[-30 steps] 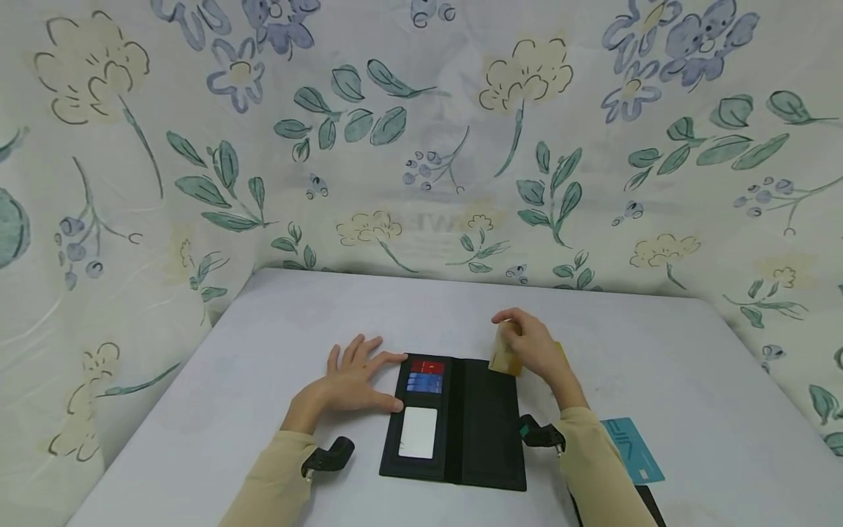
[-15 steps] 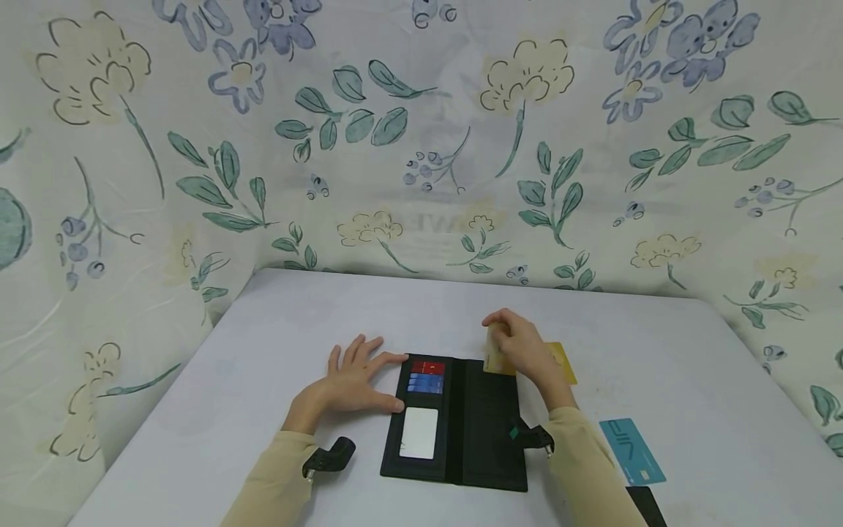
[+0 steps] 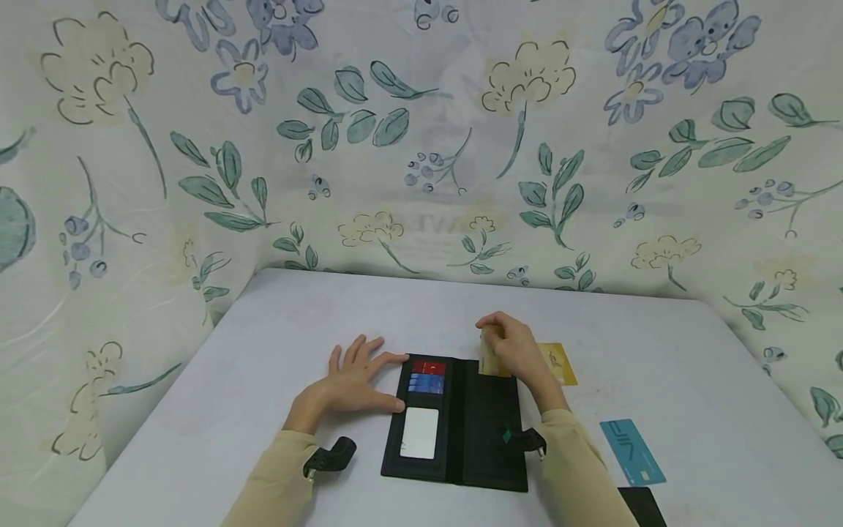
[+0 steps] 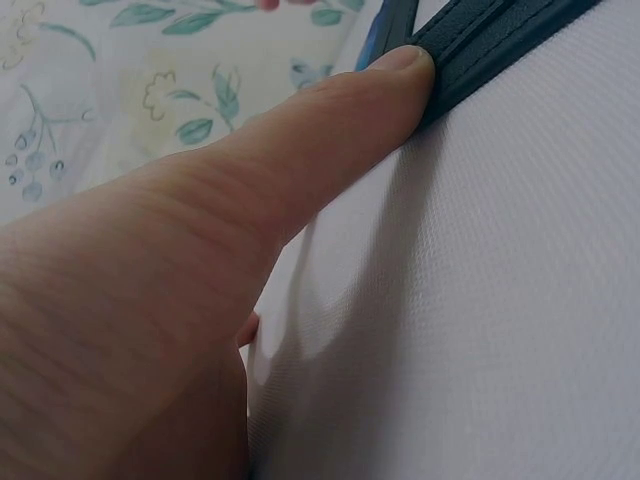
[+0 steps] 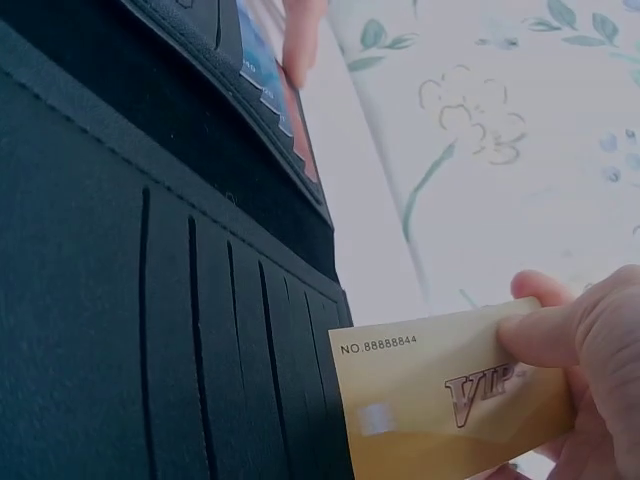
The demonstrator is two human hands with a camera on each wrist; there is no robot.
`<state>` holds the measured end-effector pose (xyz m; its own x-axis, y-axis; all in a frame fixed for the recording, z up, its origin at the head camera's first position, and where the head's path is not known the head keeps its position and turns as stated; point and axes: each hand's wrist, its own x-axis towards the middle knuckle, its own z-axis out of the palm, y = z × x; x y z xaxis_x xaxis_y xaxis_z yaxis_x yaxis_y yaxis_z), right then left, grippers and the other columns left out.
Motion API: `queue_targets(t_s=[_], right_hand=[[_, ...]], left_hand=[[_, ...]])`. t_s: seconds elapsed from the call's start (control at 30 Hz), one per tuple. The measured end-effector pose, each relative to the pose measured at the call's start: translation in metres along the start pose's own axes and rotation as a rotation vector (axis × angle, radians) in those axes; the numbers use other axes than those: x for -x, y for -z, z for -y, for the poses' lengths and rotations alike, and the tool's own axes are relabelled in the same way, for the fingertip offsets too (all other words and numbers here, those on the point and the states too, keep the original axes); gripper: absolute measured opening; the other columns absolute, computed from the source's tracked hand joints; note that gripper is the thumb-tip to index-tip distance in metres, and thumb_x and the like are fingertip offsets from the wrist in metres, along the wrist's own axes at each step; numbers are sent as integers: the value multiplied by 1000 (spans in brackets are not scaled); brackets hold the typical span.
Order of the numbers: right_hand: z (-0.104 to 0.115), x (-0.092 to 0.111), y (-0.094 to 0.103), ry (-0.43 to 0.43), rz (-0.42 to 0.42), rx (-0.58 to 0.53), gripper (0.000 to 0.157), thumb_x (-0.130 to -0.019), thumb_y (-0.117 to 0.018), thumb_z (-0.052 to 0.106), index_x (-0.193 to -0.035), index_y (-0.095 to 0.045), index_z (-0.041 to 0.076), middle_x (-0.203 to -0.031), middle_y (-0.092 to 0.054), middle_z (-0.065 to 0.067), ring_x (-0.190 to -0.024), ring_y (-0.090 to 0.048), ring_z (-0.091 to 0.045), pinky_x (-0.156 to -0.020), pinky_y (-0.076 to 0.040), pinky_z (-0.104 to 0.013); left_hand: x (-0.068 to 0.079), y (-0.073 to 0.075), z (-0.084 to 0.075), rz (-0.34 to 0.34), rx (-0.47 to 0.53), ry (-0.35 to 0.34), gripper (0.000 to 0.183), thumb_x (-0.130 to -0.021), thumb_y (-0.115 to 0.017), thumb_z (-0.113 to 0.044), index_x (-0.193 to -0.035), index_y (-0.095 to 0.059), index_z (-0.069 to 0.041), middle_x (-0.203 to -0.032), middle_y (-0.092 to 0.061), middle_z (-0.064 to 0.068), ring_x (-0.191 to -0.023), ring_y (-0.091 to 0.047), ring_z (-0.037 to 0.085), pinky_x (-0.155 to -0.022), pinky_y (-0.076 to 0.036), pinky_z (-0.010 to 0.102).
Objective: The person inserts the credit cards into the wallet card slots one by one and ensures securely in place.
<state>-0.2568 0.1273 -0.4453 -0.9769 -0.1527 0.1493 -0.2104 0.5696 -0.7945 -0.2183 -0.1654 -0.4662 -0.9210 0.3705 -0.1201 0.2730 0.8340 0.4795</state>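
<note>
A black wallet [image 3: 487, 432] lies unfolded on the table. Its left panel shows red [image 3: 429, 367] and blue cards [image 3: 426, 383] in the slots and a white rectangle [image 3: 419, 432] below. Fingers spread, my left hand [image 3: 349, 380] touches the wallet's left edge with thumb and index finger; the left wrist view shows the thumb [image 4: 390, 80] on that edge. My right hand [image 3: 516, 348] pinches a gold VIP card [image 5: 450, 395] at the top of the right panel. Several bare slots [image 5: 235, 330] line that panel. The card's near edge shows in front of the panel's rim.
To the right of the wallet lies another gold card [image 3: 558, 364], partly behind the right hand. A teal card [image 3: 634, 451] is farther right, near a black flat object [image 3: 644, 506] cut off by the frame. A flowered cloth [image 3: 421, 146] hangs behind the white table [image 3: 296, 315].
My right hand has shifted left with the gold VIP card along the wallet's top edge, uncovering more of the other gold card. The left hand has stayed in place.
</note>
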Motion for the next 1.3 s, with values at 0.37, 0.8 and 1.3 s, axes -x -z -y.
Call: queue_targets(t_s=[0.37,0.8,1.3], right_hand=[[0,-5,-5,12,11,12,20,-99,-52,6,-113,-66,7,-120,-67,-15,-103,-59,-28,-95,-48,-48],[-7,-9,-8,-38,68,32,23,-99,-48,7,-117,-64,7,-130,-61,-16,-112,-54,-31,-102,-45,-51],[-23,-5,-12,-44,85,46,24,-98,-49,6,-118,-63,6,-132,-60,-16,-118,-52,-31,-105,-41,-51]], left_hand=[[0,-1,-1,6,-10,16,80,-74,-76,-58,-144,-48,-31,-162,-15,15,-149,5,42,-112,13,67],[-1,-2,-2,9,-32,25,79,-75,-75,-59,-144,-48,-33,-162,-16,14,-150,4,42,-113,12,67],[1,2,-5,46,1,-2,74,-78,-75,-55,-145,-48,-36,-164,-12,14,-149,9,44,-110,16,68]])
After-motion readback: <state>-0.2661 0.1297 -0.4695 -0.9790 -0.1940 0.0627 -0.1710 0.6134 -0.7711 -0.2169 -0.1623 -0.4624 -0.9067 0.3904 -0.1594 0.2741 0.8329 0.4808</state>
